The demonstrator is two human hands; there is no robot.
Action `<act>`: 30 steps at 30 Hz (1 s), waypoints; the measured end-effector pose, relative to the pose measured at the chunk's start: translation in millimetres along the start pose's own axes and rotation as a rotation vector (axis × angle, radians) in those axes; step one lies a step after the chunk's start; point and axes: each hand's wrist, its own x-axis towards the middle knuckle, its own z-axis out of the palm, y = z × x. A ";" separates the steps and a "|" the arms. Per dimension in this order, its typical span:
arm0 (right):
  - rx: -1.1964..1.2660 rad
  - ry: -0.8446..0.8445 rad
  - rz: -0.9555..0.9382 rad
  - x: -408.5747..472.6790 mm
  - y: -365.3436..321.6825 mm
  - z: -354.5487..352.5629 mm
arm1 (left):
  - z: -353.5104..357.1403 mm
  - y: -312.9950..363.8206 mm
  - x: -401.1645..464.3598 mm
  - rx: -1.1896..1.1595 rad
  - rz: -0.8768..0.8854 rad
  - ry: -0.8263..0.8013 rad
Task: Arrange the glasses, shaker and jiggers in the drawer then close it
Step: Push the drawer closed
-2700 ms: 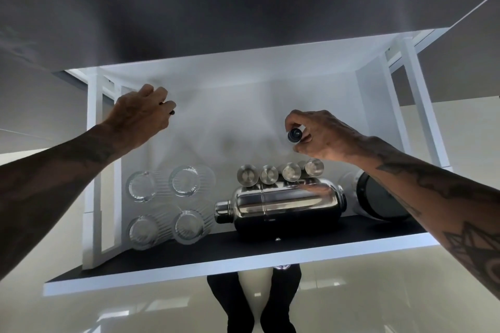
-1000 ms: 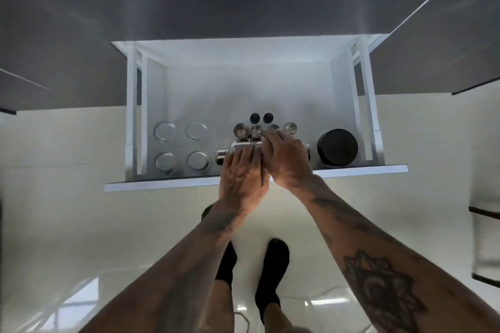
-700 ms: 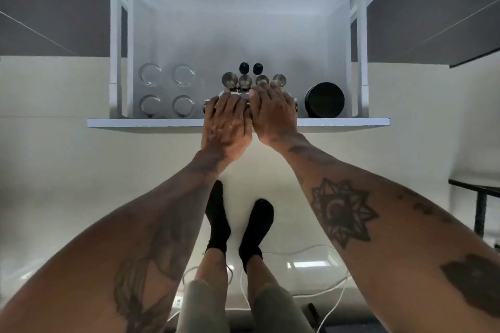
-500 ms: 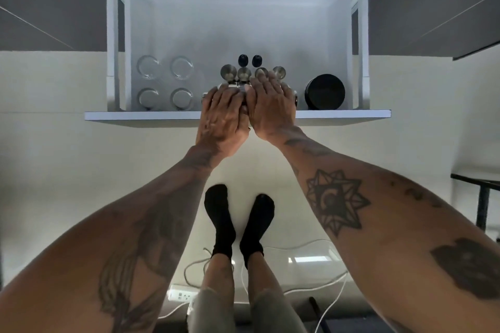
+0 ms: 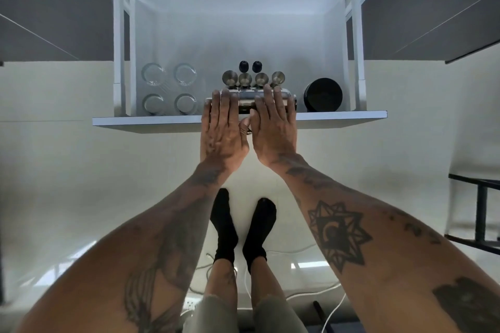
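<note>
1. The open white drawer stands pulled out in front of me, its front panel nearest my body.
2. Inside, four clear ribbed glasses stand in a two-by-two block at the left.
3. The shiny steel cocktail shaker lies on its side just behind the front panel, in the middle.
4. Four steel jiggers stand in a row just behind the shaker, and two small black round caps sit behind them.
5. A black round lidded container sits at the right, near the shaker's end.
6. My left hand lies flat with fingers spread and straight, palm over the drawer's front edge and fingertips reaching over the shaker's left part; it grips nothing.
7. My right hand is flat and open the same way, just beside the left, fingertips over the shaker's right part; whether they touch the shaker I cannot tell.
8. Below my arms, my feet in black socks stand on a glossy pale floor, with white cables lying by them.
9. Dark grey cabinet fronts flank the drawer on both sides.
</note>
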 end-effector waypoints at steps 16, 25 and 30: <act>0.020 0.080 -0.037 84.6 -0.4 -14.4 | -8.4 -16.3 71.3 0.025 0.052 0.103; -0.244 0.292 -0.186 154.6 -9.0 -61.7 | -46.6 -21.6 145.6 -0.017 -0.062 0.229; -0.151 0.232 -0.129 170.3 -13.7 -67.8 | -57.7 -29.9 172.8 0.066 0.023 0.139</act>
